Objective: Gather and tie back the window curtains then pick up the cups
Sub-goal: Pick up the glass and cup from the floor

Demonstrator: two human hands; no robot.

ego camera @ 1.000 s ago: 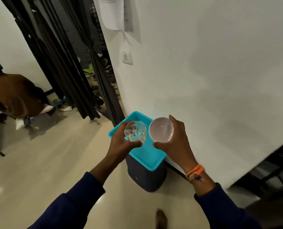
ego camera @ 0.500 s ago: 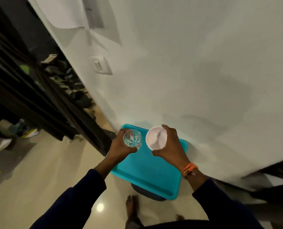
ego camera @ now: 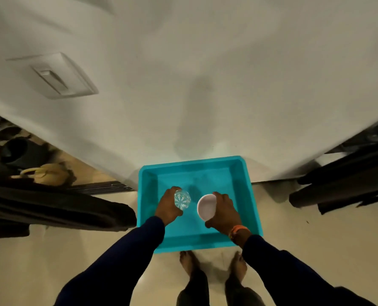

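White wall (ego camera: 205, 74) fills the upper view, with dark curtains (ego camera: 57, 208) hanging at both sides. Below it sits a turquoise tray (ego camera: 245, 195). Over the tray, the left hand (ego camera: 168, 206) grips a clear glass (ego camera: 182, 199), and the right hand (ego camera: 224, 212) grips a white cup (ego camera: 206, 206).
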